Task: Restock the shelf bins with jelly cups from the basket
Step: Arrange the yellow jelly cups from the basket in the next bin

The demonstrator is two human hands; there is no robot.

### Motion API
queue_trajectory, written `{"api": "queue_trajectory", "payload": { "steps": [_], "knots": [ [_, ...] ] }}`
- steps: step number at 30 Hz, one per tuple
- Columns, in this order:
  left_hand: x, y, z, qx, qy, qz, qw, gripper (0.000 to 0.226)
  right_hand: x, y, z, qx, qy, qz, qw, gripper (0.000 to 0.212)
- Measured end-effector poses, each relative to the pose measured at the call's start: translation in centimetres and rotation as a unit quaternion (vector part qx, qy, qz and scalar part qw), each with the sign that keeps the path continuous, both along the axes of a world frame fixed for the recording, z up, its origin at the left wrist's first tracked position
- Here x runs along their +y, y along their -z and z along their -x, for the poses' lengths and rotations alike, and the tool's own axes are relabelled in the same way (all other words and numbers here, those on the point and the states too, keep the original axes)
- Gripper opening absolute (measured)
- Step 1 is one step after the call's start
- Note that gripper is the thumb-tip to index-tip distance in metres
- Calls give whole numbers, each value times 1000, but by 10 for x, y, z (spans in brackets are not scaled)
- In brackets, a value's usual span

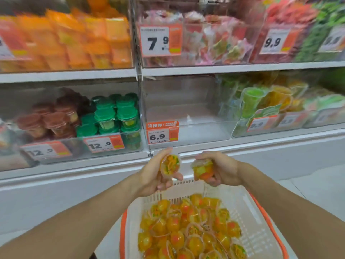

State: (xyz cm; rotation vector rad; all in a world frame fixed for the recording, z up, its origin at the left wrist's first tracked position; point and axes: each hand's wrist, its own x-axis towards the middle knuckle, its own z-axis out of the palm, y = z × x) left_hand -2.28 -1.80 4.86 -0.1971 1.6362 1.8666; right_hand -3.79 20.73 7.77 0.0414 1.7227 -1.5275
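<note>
**1 jelly cup in each hand, above the basket**

I see my left hand (155, 174) raised palm-up in front of the lower shelf, its fingers (177, 177) curled under and around a jelly cup (170, 165) whose printed lid faces the camera. The thumb lies along the cup's upper left edge. My right hand (220, 170) is just beside it, knuckles up, fingers wrapped closely over a second jelly cup (202, 170) that is tilted with its orange body showing below. The 2 cups are near each other but not touching.

Both hands sit over the far rim of the white basket (248, 217) with orange trim, which holds a heap of orange and yellow jelly cups (188, 232).

Directly behind the hands, the clear shelf bin (188, 113) carries a price tag (162, 133) reading 6.9 on its front; I see no cups in it. The bin to its left holds green-lidded cups (115, 113) and dark red ones, with 12.0 tags. The bin to the right holds green and yellow cups (268, 98), blurred.
</note>
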Motion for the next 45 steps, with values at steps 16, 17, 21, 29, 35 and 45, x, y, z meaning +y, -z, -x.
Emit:
{"api": "queue_trajectory", "payload": {
  "steps": [16,17,21,29,35,45],
  "knots": [
    [1,-52,14,-45,-264,-36,963,48,-62,-68,77,315,169,64,932,36],
    [1,-52,16,-52,-272,-41,960,46,-70,-71,89,336,166,34,927,35],
    [-3,-54,20,-76,-288,-80,951,37,-99,-65,164,209,191,-56,957,43],
    [-16,-48,20,-102,-294,-94,946,37,-148,-22,242,59,94,-250,962,20],
    [-19,-44,23,-123,-293,-123,940,39,-160,-33,248,125,152,-185,963,32],
    [-13,-47,24,-128,-309,-111,936,39,-155,-41,235,64,142,-7,988,36]
  ]
}}
